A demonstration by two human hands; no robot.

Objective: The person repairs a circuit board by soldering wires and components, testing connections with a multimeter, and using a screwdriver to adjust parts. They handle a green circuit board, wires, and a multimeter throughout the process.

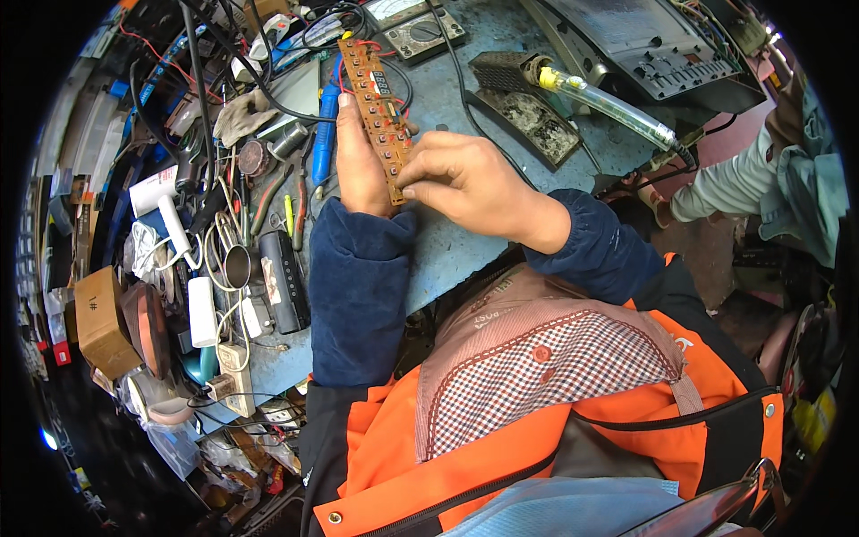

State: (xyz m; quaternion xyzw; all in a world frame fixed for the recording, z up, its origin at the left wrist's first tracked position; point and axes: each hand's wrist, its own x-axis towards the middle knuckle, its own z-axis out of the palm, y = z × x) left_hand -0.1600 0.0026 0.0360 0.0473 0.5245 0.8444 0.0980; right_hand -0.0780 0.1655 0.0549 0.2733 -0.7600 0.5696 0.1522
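Observation:
A long, narrow brown circuit board (369,94) stands tilted over the workbench, with a row of small buttons and a small digit display on its face. My left hand (360,170) is closed on it from the left, thumb stretched along its edge; the other fingers are hidden behind it. My right hand (474,186) is bent, with thumb and fingertips pinched at the board's near right edge. Whether a small part sits between those fingertips is hidden. A blue tube-shaped tool (325,136) lies just left of the board.
At the back is a multimeter (425,34). A soldering iron (608,106) with a clear handle rests in a holder, beside a metal tray (562,154) of grey residue. Pliers (268,199), cables and a power strip (234,380) crowd the left. Another person's leg (729,183) shows at right.

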